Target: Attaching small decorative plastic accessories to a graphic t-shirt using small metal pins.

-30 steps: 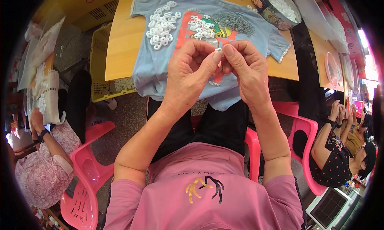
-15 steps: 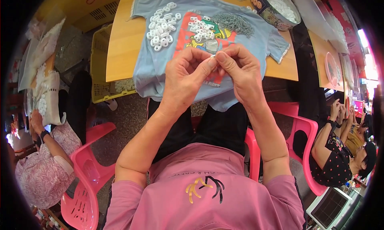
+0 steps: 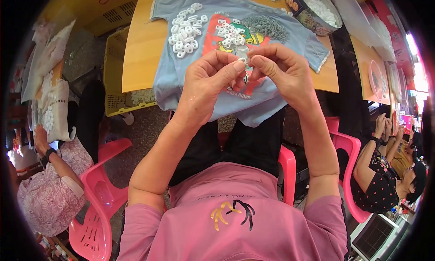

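My left hand [image 3: 209,82] and my right hand [image 3: 278,70] meet fingertip to fingertip above a light blue T-shirt [image 3: 181,77] spread on a wooden table [image 3: 138,57]. Between the fingertips they pinch a small white plastic piece [image 3: 244,61], mostly hidden by the fingers. On the shirt beyond the hands lie a heap of white ring-shaped pieces [image 3: 185,32] at the left, a smaller scatter [image 3: 229,32] in the middle, and a pile of small grey metal parts [image 3: 267,27] at the right.
A round tin [image 3: 312,11] with white pieces stands at the table's far right. A yellow crate [image 3: 115,86] sits left of the table. Pink plastic chairs [image 3: 97,202] surround me. One person sits at lower left [image 3: 50,179], another at right [image 3: 380,170].
Both hands have shifted slightly down and toward me while staying together; the fingers have reworked their pinch on the small piece.
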A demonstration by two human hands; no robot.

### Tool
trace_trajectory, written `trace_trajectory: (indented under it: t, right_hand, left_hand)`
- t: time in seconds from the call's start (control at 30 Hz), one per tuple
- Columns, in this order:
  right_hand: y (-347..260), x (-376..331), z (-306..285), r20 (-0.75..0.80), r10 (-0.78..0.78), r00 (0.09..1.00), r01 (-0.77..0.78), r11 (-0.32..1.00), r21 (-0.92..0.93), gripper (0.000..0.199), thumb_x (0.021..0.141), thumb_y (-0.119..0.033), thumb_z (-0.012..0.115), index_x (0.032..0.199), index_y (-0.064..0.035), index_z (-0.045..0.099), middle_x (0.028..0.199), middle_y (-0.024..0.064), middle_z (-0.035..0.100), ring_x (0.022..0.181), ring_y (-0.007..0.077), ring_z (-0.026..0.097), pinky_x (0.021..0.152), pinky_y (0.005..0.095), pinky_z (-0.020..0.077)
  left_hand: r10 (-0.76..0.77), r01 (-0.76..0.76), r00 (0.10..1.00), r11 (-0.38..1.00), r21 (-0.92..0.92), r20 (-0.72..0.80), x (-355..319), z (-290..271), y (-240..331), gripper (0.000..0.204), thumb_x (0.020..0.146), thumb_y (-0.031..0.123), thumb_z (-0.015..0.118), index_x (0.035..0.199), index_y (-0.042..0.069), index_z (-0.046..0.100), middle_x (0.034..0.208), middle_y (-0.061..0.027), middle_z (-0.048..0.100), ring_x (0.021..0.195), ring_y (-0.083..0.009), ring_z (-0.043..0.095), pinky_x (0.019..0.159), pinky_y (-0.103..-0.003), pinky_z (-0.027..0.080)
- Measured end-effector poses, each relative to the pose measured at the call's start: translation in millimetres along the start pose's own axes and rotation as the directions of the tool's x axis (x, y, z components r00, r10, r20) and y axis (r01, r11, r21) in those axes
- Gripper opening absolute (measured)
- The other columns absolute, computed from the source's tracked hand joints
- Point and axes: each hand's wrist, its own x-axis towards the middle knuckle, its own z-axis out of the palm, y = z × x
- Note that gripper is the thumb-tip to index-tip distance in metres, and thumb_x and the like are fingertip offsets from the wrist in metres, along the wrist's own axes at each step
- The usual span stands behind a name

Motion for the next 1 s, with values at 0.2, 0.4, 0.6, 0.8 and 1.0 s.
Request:
trace_trajectory:
  t: [0.2, 0.4, 0.6, 0.8, 1.0]
  right_hand:
    - [-7, 1, -2, 0.079, -0.289, 0.954, 0.297, 0.87, -0.393, 0.013, 0.097, -0.006, 0.067, 0.106, 0.004, 0.066, 0.088, 0.0057, 0.067, 0.08, 0.0107, 0.064, 0.072, 0.0245, 0.0533]
    - [-1, -11, 10, -0.012, -0.067, 0.998, 0.064, 0.981, -0.183, 0.011, 0.099, -0.007, 0.065, 0.102, 0.0032, 0.064, 0.086, 0.0033, 0.065, 0.078, 0.0091, 0.063, 0.069, 0.0229, 0.0513]
    - [14, -15, 23, -0.098, 0.008, 0.995, -0.011, 1.0, -0.028, 0.012, 0.1, -0.01, 0.064, 0.099, 0.0025, 0.063, 0.084, 0.0025, 0.066, 0.074, 0.0084, 0.064, 0.065, 0.0224, 0.0506]
    - [20, -8, 30, -0.106, 0.033, 0.994, -0.035, 0.999, -0.012, 0.014, 0.099, -0.012, 0.067, 0.099, 0.0019, 0.064, 0.084, 0.0021, 0.067, 0.073, 0.0074, 0.063, 0.065, 0.0217, 0.0505]
    - [20, 8, 39, 0.0, 0.12, 0.993, -0.12, 0.993, 0.014, 0.016, 0.099, -0.013, 0.066, 0.104, 0.0023, 0.066, 0.085, 0.0022, 0.068, 0.072, 0.007, 0.062, 0.064, 0.0215, 0.0499]
  left_hand:
    - [0.03, -0.03, 0.999, 1.0, 0.004, 0.025, -1, -1, 0, 0.02, 0.094, 0.016, 0.072, 0.1, -0.001, 0.064, 0.08, -0.0052, 0.067, 0.07, -0.0099, 0.06, 0.066, -0.025, 0.05]
    - [0.052, -0.056, 0.997, 0.995, 0.082, 0.054, -8, -1, 0, 0.017, 0.096, 0.013, 0.069, 0.102, -0.002, 0.064, 0.084, -0.0058, 0.068, 0.074, -0.0107, 0.062, 0.068, -0.026, 0.05]
    - [0.124, -0.122, 0.992, 0.984, 0.13, -0.008, -15, 2, -7, 0.015, 0.096, 0.011, 0.07, 0.103, -0.001, 0.064, 0.088, -0.0052, 0.068, 0.077, -0.0107, 0.062, 0.07, -0.026, 0.05]
    - [0.172, -0.155, 0.983, 0.966, 0.207, -0.069, -13, -4, -10, 0.013, 0.097, 0.009, 0.068, 0.1, -0.003, 0.064, 0.088, -0.0062, 0.07, 0.078, -0.0098, 0.067, 0.069, -0.024, 0.055]
    - [0.121, -0.103, 0.987, 0.982, 0.156, -0.109, -16, -28, -8, 0.016, 0.097, 0.011, 0.068, 0.104, -0.003, 0.064, 0.088, -0.0066, 0.07, 0.078, -0.0104, 0.067, 0.07, -0.025, 0.055]
